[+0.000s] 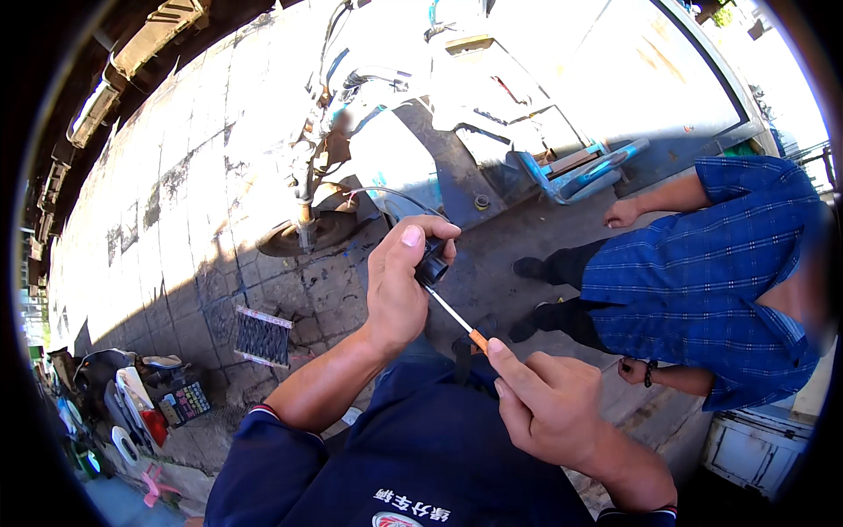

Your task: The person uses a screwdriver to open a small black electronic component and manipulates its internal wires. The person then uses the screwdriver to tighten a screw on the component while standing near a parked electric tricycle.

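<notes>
My left hand (404, 277) is closed around a small black rounded part (431, 266), thumb on top. A thin dark cable (399, 193) runs toward that hand from the vehicle; whether it joins the part is hidden by my fingers. My right hand (549, 404) grips a screwdriver (452, 313) near its orange handle, most of which is covered by the fingers. The screwdriver's pale shaft slants up to the left, and its tip meets the lower side of the black part. Both hands are raised in front of my dark blue shirt (421, 457).
Ahead stands a partly stripped vehicle with a front wheel (327, 232) and a blue tubular frame (584, 174). A person in a blue checked shirt (702, 281) stands at right. A bundle of dark strands (263, 336) lies on the paving, left; a calculator (186, 401) sits among clutter.
</notes>
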